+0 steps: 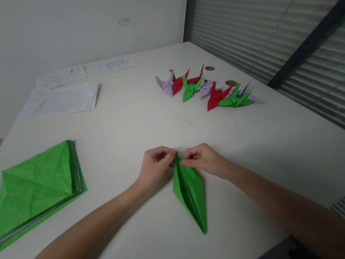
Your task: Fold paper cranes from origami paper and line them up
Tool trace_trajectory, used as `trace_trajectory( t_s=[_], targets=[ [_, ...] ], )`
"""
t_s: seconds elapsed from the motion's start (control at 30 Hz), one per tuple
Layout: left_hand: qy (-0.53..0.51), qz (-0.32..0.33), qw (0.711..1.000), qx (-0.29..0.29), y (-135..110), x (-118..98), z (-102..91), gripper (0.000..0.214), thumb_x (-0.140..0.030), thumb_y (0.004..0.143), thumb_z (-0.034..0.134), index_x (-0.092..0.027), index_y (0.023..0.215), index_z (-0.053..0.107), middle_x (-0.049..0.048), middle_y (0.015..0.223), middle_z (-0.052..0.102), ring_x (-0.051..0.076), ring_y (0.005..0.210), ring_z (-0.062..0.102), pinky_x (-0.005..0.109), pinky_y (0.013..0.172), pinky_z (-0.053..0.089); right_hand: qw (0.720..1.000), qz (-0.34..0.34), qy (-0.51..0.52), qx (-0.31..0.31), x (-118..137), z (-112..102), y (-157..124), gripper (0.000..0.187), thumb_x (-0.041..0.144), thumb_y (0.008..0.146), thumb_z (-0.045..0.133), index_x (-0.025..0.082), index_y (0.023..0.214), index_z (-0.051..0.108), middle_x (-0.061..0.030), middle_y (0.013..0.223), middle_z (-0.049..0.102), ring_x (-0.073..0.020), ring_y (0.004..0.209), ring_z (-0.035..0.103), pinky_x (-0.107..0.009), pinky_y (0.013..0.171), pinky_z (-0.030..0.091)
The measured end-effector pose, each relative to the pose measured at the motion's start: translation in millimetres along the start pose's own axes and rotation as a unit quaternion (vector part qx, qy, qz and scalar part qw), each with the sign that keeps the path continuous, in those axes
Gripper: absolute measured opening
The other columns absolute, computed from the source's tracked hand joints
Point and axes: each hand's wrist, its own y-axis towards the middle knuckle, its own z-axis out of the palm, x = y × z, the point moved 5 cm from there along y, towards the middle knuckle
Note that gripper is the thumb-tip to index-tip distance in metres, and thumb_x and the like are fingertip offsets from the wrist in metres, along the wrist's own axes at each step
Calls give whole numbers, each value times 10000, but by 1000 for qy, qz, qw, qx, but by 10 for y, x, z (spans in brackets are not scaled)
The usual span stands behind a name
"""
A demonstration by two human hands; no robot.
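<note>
A green paper folded into a long diamond shape lies on the white table in front of me, its far tip pointing away. My left hand pinches that far tip from the left, fingers closed. My right hand pinches the same tip from the right, fingers closed too. The near point of the paper rests flat on the table.
A stack of paper sheets with a green one on top lies at the left. Several finished paper cranes in red, green and lilac stand at the back right. Printed papers lie at the far left. Window blinds run along the right.
</note>
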Motion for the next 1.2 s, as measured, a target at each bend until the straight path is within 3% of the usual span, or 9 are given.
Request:
trace_trajectory(
  t_s=[0.13, 0.4, 0.7, 0.9, 1.2],
  targets=[
    [-32, -16, 999, 8, -16, 3, 15, 205, -296, 734, 634, -123, 640, 691, 44, 653, 665, 140, 604, 597, 271, 600, 494, 1000, 6, 4, 1, -7, -5, -4, 232, 354, 622, 798, 159, 647, 675, 10, 627, 659, -110, 594, 581, -270, 618, 442],
    [-12, -13, 1000, 8, -8, -5, 22, 218, -335, 663, 756, -125, 659, 699, 34, 605, 653, 119, 558, 567, 246, 565, 457, 1000, -22, -15, 7, 38, 14, -20, 262, 392, 630, 793, 163, 652, 667, 13, 610, 626, -114, 583, 551, -271, 591, 427],
    [-3, 3, 1000, 4, -25, -25, 36, 227, -347, 660, 766, -127, 652, 709, 37, 602, 662, 125, 565, 571, 243, 556, 467, 988, -128, -68, -48, 167, 26, -56, 255, 416, 767, 681, 170, 702, 702, -9, 655, 618, -137, 638, 550, -281, 605, 433],
    [-11, -10, 1000, -14, -33, -21, 36, 198, -313, 667, 756, -125, 642, 701, 42, 610, 666, 129, 567, 579, 248, 561, 473, 960, -214, -143, -115, 198, 54, -111, 185, 317, 808, 642, 182, 695, 700, -5, 656, 552, -129, 609, 520, -272, 552, 387],
    [-70, -41, 997, 5, -39, 25, 47, 161, -270, 693, 690, -112, 673, 709, 57, 676, 684, 139, 619, 602, 280, 632, 499, 965, -193, -127, -122, 176, 35, -91, 180, 344, 788, 664, 193, 699, 707, -18, 676, 586, -141, 625, 552, -276, 556, 410]
  ],
)
